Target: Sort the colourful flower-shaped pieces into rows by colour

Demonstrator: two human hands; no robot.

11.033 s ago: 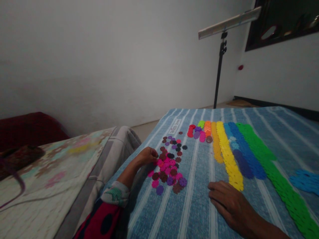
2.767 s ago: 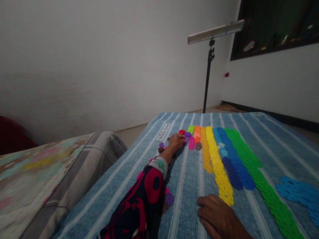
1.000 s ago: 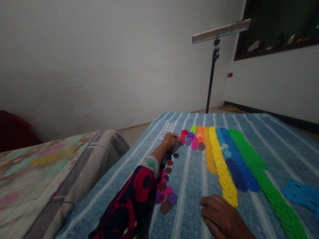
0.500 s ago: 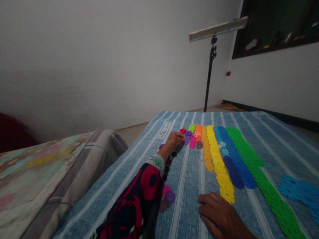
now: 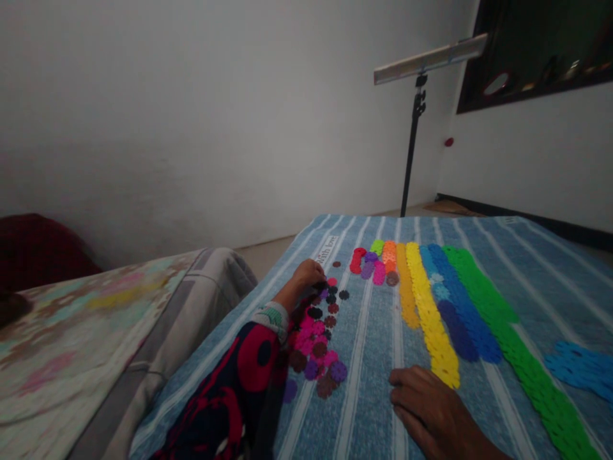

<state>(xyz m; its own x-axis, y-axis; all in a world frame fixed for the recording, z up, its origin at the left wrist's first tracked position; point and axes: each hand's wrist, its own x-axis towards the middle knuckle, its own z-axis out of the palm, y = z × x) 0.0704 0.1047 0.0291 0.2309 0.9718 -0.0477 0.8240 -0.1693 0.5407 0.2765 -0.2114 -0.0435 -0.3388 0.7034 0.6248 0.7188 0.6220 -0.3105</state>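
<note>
My left hand point(image 5: 306, 275) is curled with its fingers together at the far end of a loose scatter of small flower-shaped plastic discs point(image 5: 316, 338) in pink, maroon, black and purple. Whether it holds a disc is hidden. My right hand point(image 5: 426, 409) lies flat on the striped blue cloth point(image 5: 368, 409), just beside the near end of a long yellow row of discs point(image 5: 428, 313). Further rows run side by side to the right of the scatter, including a green row point(image 5: 512, 351) and a blue row point(image 5: 462, 306). Short red, orange, purple and pink groups point(image 5: 373, 262) lie at the far end.
A loose blue patch of discs point(image 5: 579, 367) lies at the cloth's right side. A patterned bedcover point(image 5: 71, 358) and a grey fabric bulge point(image 5: 215, 281) lie to the left. Behind the cloth stands a black stand with a pale bar point(image 5: 416, 115), against white walls.
My left hand has drawn back toward me and to the left, away from the short coloured groups. My left forearm now covers less of the loose scatter. My right hand has barely moved.
</note>
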